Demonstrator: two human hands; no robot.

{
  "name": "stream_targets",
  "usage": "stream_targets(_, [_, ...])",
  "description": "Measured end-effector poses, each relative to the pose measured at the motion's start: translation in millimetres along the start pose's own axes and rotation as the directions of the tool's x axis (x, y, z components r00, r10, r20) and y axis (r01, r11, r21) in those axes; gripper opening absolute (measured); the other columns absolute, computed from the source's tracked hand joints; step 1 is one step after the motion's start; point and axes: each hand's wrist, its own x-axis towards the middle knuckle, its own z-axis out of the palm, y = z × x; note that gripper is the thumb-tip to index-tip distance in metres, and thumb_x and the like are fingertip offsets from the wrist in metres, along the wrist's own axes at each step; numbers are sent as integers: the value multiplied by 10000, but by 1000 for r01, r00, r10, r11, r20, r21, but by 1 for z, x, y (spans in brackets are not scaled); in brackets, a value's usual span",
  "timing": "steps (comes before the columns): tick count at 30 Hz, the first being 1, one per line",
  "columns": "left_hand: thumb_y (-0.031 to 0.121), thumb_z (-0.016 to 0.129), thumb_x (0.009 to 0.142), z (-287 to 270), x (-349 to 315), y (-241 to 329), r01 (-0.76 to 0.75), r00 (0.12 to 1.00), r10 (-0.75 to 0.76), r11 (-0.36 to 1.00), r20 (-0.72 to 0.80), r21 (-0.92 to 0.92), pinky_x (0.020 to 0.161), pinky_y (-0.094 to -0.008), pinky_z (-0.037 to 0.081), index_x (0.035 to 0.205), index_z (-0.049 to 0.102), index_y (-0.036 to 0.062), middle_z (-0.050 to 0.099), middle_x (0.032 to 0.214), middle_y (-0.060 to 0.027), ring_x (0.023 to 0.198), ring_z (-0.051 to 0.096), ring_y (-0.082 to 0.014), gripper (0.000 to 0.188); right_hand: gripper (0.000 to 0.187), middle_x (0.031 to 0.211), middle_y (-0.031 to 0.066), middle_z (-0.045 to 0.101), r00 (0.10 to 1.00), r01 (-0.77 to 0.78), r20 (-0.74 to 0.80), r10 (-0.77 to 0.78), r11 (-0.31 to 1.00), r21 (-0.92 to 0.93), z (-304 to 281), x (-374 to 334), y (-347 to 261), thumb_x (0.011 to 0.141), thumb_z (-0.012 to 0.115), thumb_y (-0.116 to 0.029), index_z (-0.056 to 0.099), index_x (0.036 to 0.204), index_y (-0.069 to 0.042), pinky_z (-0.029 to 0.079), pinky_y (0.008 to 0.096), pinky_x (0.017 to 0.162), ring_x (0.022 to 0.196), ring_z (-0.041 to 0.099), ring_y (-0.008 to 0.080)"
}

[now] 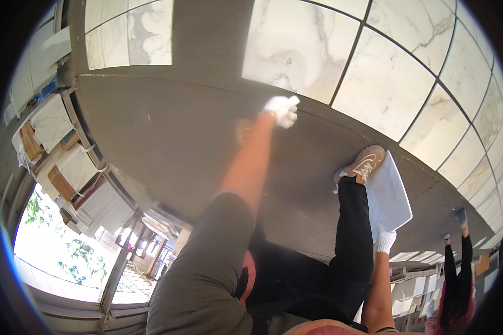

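Note:
My left hand [282,110], in a white glove, reaches out on a bare forearm to the edge of a laid white marble tile [296,47]. There it rests on the grey mortar bed [173,128], fingers curled, with nothing visible in it. My right hand [384,240], also in a white glove, grips the lower edge of a loose white marble tile [390,195]. The loose tile stands on edge beside my tan shoe [363,163] and black trouser leg [353,234].
Laid marble tiles [397,84] with dark joints cover the floor beyond the mortar. Strapped stacks of boxed tiles [56,134] stand at the left. Another person's legs [458,268] show at the right edge. Greenery and a railing [67,257] lie at the lower left.

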Motion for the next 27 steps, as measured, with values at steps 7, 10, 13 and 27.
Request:
stream_targets(7, [315, 611, 951, -73, -129, -86, -27, 987, 55, 984, -154, 178, 423, -277, 365, 812, 608, 105, 550, 640, -1, 486, 518, -135, 252, 352, 969, 91, 714, 994, -2, 110, 3, 1000, -13, -3, -2, -8, 706, 750, -22, 686, 1040, 70, 507, 315, 795, 838, 657, 202])
stream_targets(10, [340, 615, 946, -127, -209, -114, 118, 969, -75, 977, -234, 175, 496, -308, 489, 930, 637, 60, 640, 750, -71, 575, 612, -181, 282, 338, 892, 85, 709, 991, 37, 123, -45, 997, 62, -14, 1, -23, 672, 744, -5, 697, 1000, 61, 526, 334, 732, 750, 656, 209])
stream_targets(13, [347, 617, 945, -169, -292, -142, 101, 923, -40, 985, -384, 141, 603, -354, 578, 1070, 632, 20, 696, 883, -142, 680, 679, -228, 350, 311, 860, 79, 707, 983, 128, 146, -114, 988, -89, -46, -8, -55, 667, 721, 4, 703, 975, 52, 529, 344, 697, 709, 648, 213])
stream_targets(27, [443, 576, 991, -48, -385, -32, -365, 921, 375, 925, 107, -103, 982, -437, 499, 1357, 542, 81, 600, 1322, -90, 1171, 604, -232, 516, 564, 1085, 99, 704, 738, 419, 485, -468, 882, 214, -173, -287, -308, 662, 754, -44, 637, 1203, 67, 506, 327, 903, 984, 646, 185])
